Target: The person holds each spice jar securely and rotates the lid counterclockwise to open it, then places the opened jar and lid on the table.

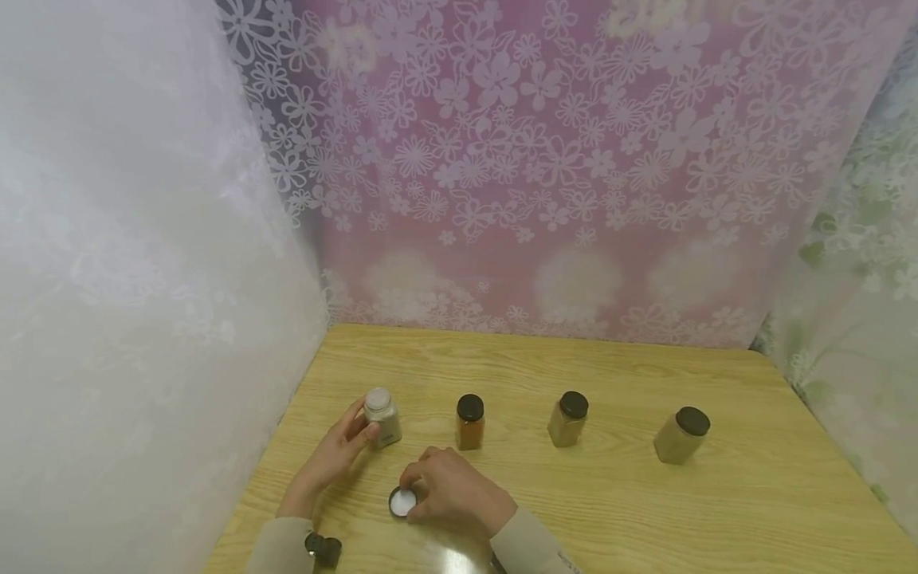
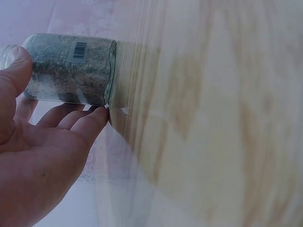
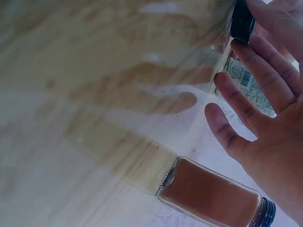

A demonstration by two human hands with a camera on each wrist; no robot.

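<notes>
On the wooden table point(image 1: 617, 510) my left hand point(image 1: 361, 429) grips an uncapped glass spice jar point(image 1: 382, 414) that stands upright at the left end of a row. In the left wrist view my left hand point(image 2: 54, 105) has its thumb near the jar's mouth and its fingers point(image 2: 90, 123) along its side; this spice jar point(image 2: 71, 68) holds grey-green spice and bears a barcode. My right hand point(image 1: 419, 490) pinches the edge of a black lid point(image 1: 402, 501) lying on the table, white inside up. In the right wrist view the lid point(image 3: 242, 21) is at my right hand's point(image 3: 258, 28) upper fingertips, the other fingers spread.
Three capped jars stand in the row to the right: an orange-brown one point(image 1: 469, 422), also seen as the red-brown jar point(image 3: 213, 196), a tan one point(image 1: 568, 420) and another tan one point(image 1: 681, 435). Flowered curtains point(image 1: 545, 175) close in the table at the back and both sides.
</notes>
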